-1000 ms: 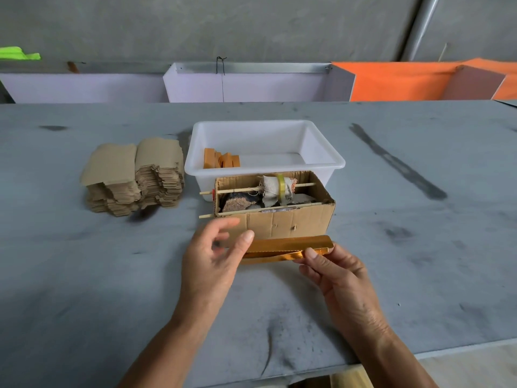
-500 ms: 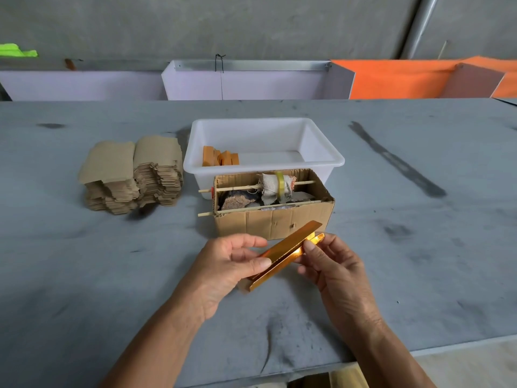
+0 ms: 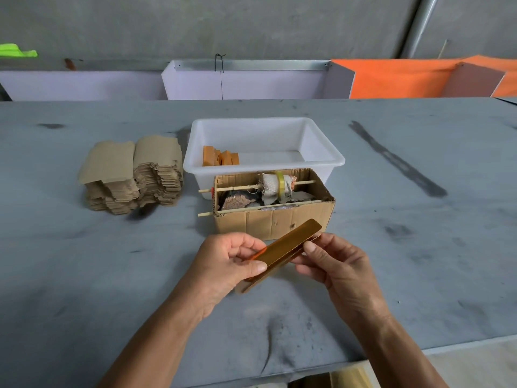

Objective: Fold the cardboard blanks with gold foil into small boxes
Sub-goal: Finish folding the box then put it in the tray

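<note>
- Left hand [image 3: 223, 264] pinches the gold-foil blank's [image 3: 288, 247] near end.
- Right hand [image 3: 335, 264] grips its far end above the table [image 3: 84, 275].

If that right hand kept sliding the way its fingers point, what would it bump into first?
The right hand points leftward at the left hand; it would probably meet those fingers first, past the gold blank they share. Depth is unclear.

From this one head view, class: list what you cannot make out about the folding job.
- Gold blank: lower end hidden behind the left hand.
- Right hand: fingers behind the blank unseen.
- White tub: its orange pieces partly hidden by the near wall.
- Cardboard box: contents jumbled, unidentifiable.
</note>
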### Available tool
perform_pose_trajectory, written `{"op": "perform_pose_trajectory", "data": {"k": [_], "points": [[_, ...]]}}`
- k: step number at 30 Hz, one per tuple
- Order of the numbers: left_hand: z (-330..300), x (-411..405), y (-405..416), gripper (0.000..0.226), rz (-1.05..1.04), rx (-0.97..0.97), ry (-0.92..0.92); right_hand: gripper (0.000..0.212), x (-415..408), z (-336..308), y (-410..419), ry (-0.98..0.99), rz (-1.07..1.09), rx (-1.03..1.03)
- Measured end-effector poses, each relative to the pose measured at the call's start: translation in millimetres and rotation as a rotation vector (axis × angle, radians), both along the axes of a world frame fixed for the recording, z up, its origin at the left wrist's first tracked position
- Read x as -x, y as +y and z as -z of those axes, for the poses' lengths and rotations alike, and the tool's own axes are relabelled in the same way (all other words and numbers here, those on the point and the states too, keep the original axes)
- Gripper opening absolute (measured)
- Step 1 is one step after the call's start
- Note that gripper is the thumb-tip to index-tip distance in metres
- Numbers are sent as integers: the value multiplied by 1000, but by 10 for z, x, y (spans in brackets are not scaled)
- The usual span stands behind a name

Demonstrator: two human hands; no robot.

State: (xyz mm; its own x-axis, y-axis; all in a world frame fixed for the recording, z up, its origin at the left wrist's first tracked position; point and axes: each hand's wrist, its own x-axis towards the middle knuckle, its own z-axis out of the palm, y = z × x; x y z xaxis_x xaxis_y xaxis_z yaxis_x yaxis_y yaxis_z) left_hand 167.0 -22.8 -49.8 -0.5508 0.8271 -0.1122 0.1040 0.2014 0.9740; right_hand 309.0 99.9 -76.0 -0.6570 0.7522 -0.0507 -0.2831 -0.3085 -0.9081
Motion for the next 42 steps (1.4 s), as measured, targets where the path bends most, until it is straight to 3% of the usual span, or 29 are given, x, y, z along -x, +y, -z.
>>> {"op": "perform_pose_trajectory", "data": {"k": [3,8,11,14,16,23,28,35,42], "points": [[-4,-23,13,24,0,-21,13,9,3,1,14,-5,42,15],[71,-53,-16,11,-243,-265,-84,8,-17,-14,39,45,92,94],[170,-105,-99,15,-391,-389,118,5,-23,-16,38,51,117,109],[255,-175,-142,28,-415,-402,508,5,-38,-1,41,54,123,118],[285,-202,-129,39,-420,-388,607,5,-51,10,37,58,116,124],[241,-210,-23,54,-393,-370,513,9,-58,24,17,39,101,130],[278,-186,-15,34,-339,-319,410,12,-87,77,22,32,94,168],[310,-199,17,31,-438,-345,367,3,-52,87,2,49,85,156],[312,-237,56,23,-484,-377,-82,5,-49,80,-8,66,78,155]]}}
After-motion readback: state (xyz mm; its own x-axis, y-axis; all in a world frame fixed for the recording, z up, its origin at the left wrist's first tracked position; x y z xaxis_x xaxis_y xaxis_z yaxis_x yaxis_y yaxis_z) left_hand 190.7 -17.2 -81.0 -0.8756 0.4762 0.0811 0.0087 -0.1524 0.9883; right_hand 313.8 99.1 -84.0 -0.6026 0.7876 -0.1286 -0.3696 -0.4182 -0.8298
